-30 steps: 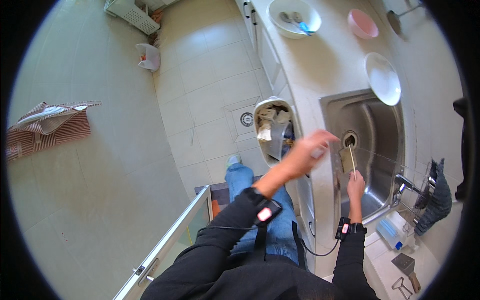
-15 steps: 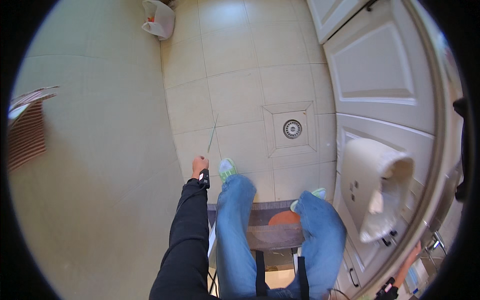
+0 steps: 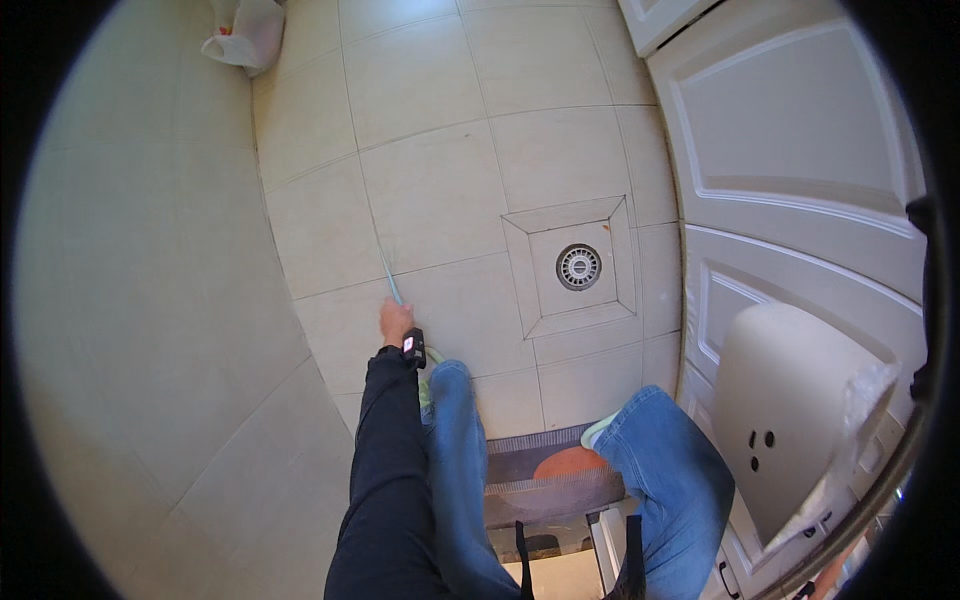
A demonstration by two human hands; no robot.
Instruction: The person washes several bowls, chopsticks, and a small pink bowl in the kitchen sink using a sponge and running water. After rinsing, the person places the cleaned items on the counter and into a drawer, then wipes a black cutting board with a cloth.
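Observation:
Low over the tiled floor (image 3: 430, 190), my left hand (image 3: 395, 318) is closed on the end of a thin, pale blue-green stick (image 3: 393, 282), which lies along the tiles. A black device is strapped at that wrist. At the lower right, a sliver of my right hand and forearm (image 3: 832, 568) shows beside the counter's edge; its fingers are hidden. My legs (image 3: 675, 460) are bent on either side of the view's bottom middle.
White cabinet doors (image 3: 780, 110) line the right, with a white bin (image 3: 775, 400) hung on one. A floor drain (image 3: 578, 267) sits near them. A grey mat (image 3: 515, 468) with an orange patch is below me, a white bag (image 3: 255, 35) by the left wall (image 3: 170, 260).
The view has dropped from the sink to the floor. My left hand has moved from above the bin down to the stick and has taken hold of it.

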